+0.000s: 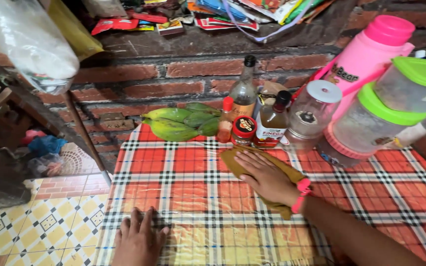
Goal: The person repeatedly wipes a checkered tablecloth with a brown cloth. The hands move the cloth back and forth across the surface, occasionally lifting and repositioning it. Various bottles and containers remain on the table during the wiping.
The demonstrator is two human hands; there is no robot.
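My right hand (266, 176) lies flat, palm down, on a mustard-yellow cloth (232, 158) spread on the red checked tablecloth (183, 177). A pink band (301, 193) circles that wrist. My left hand (138, 240) rests flat with fingers spread near the table's front left edge and holds nothing. Just beyond the cloth stand a small red-lidded jar (243, 130) and a bottle of amber liquid (271, 123).
Green bananas (178, 123) lie at the back by the brick wall (139, 88). A clear glass bottle (243, 88), a clear jar (312, 113), a pink flask (371, 54) and green-lidded containers (385, 118) crowd the back right. Patterned floor tiles (50, 221) lie left.
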